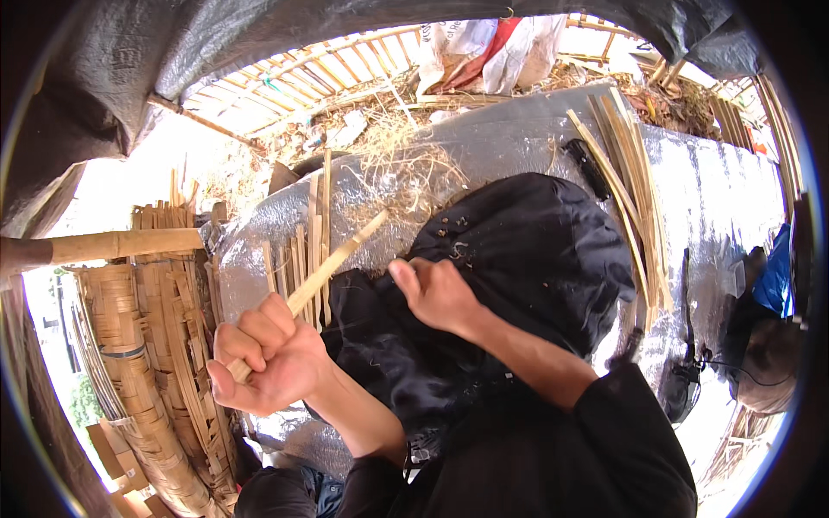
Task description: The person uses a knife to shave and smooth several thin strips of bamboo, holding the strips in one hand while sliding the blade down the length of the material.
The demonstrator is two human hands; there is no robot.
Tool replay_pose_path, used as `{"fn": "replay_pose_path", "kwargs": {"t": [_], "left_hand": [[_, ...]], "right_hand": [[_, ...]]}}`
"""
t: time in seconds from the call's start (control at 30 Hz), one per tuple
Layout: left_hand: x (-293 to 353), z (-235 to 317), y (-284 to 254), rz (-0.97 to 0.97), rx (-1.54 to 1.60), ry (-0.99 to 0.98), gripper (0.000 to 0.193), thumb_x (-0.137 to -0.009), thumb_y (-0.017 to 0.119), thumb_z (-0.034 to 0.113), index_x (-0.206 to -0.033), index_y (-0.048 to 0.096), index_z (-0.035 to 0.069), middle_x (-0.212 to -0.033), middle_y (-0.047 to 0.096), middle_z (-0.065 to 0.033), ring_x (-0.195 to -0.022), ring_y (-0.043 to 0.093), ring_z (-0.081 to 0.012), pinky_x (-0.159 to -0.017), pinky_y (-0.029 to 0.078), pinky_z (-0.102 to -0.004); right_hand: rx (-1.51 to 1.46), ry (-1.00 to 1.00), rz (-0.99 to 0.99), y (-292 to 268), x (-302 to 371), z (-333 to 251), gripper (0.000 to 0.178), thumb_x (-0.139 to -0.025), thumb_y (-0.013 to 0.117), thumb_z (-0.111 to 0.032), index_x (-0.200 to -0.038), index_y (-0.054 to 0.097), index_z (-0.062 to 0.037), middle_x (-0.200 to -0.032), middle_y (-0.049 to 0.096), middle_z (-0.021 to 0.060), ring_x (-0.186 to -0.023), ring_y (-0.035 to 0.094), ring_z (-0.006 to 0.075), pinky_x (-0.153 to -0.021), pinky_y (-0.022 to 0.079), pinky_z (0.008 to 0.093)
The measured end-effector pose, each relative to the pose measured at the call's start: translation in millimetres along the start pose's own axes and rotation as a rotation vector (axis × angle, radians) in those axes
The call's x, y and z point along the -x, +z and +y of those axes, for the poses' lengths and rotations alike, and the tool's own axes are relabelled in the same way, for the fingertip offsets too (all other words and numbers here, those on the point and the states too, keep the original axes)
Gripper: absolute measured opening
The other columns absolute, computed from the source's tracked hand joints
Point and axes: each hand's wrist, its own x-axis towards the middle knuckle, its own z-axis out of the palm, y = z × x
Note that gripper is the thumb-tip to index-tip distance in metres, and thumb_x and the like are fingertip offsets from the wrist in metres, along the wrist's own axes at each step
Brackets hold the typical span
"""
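Observation:
A pale, narrow bamboo strip [339,259] slants up and to the right from my left hand [275,363], whose fingers are wrapped round its lower end. To the right of the strip's free tip is my right hand [442,298], apart from it, with curled fingers and the thumb raised. What that hand holds, if anything, is hidden. Black cloth [535,250] covers my legs beneath both hands, with small shavings scattered over it. Several cut strips [316,229] lie just beyond my left hand, and a longer bundle of strips [643,207] lies right of the cloth.
A silvery mat [509,129] spreads under everything, with curly shavings [414,177] on its far part. Beside the bundle lies a dark oblong object [585,170]. Woven bamboo rolls [121,324] and a bamboo pole [129,246] stand at left. Dark sheeting [216,47] hangs overhead.

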Motion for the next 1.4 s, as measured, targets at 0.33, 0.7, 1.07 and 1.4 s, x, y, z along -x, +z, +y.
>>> {"fn": "replay_pose_path", "kwargs": {"t": [0.33, 0.7, 1.07, 1.4], "left_hand": [[12, 4, -5, -0.403, -0.131, -0.018, 0.047, -0.098, 0.044, 0.04, -0.059, 0.032, 0.016, -0.046, 0.028, 0.0038, -0.039, 0.019, -0.0078, -0.045, 0.014, -0.03], [15, 7, -16, -0.394, -0.149, -0.006, 0.048, -0.097, 0.042, 0.035, -0.056, 0.03, 0.013, -0.043, 0.03, 0.0019, -0.035, 0.022, -0.0096, -0.04, 0.016, -0.0278], [21, 9, -28, -0.408, -0.063, 0.065, 0.047, -0.098, 0.045, 0.035, -0.059, 0.03, 0.013, -0.045, 0.027, 0.0024, -0.037, 0.02, -0.0076, -0.038, 0.014, -0.0275], [10, 19, -38, 0.018, 0.058, -0.01, 0.046, -0.097, 0.048, 0.036, -0.061, 0.027, 0.016, -0.051, 0.02, 0.0022, -0.05, 0.008, -0.0104, -0.051, 0.013, -0.0317]], "right_hand": [[0.006, -0.016, -0.233, -9, 19, -47, 0.058, -0.102, 0.05, -0.049, -0.077, 0.068, 0.0007, -0.062, 0.062, 0.0279, -0.066, 0.065, 0.0485, -0.062, 0.054, 0.0543], [0.173, 0.037, -0.167, 2, 17, 17, 0.057, -0.099, 0.052, -0.056, -0.087, 0.07, -0.0032, -0.066, 0.065, 0.0251, -0.064, 0.066, 0.0465, -0.061, 0.055, 0.055], [0.42, 0.046, -0.147, 4, -9, 69, 0.062, -0.1, 0.048, -0.056, -0.082, 0.068, -0.0001, -0.071, 0.066, 0.0285, -0.07, 0.067, 0.0471, -0.066, 0.055, 0.0538], [0.005, -0.077, -0.163, 38, 10, 3, 0.06, -0.101, 0.049, -0.052, -0.082, 0.066, 0.0015, -0.063, 0.063, 0.0268, -0.063, 0.065, 0.0474, -0.061, 0.053, 0.0546]]}}
